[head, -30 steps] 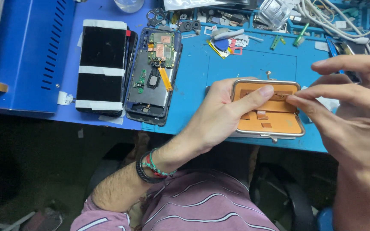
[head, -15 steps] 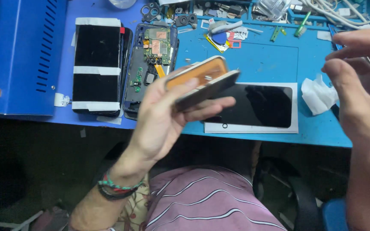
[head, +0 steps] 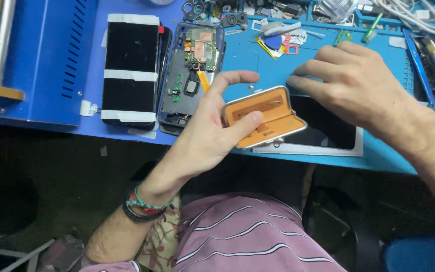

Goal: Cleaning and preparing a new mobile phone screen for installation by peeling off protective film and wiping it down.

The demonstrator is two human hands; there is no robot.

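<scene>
My left hand (head: 208,132) grips an orange phone back frame with a silver rim (head: 264,117), holding it tilted just above the front of the blue work mat (head: 383,151). A phone screen panel with a black glass face and white border (head: 328,132) lies flat on the mat, partly under that frame. My right hand (head: 354,86) rests on the panel's far edge with its fingertips pressing down, holding nothing. An opened phone with its circuit board showing (head: 190,75) lies left of my left hand.
A black screen taped with white strips (head: 131,68) lies on a blue metal machine (head: 46,60) at the left. Camera rings, picks, a green tool and small parts (head: 278,38) litter the back of the mat. Cables (head: 429,22) run at the right.
My left hand lifted the orange frame off the screen panel, tilted it up, then lowered it face-up over the panel's left end. My right hand came down onto the panel's far edge.
</scene>
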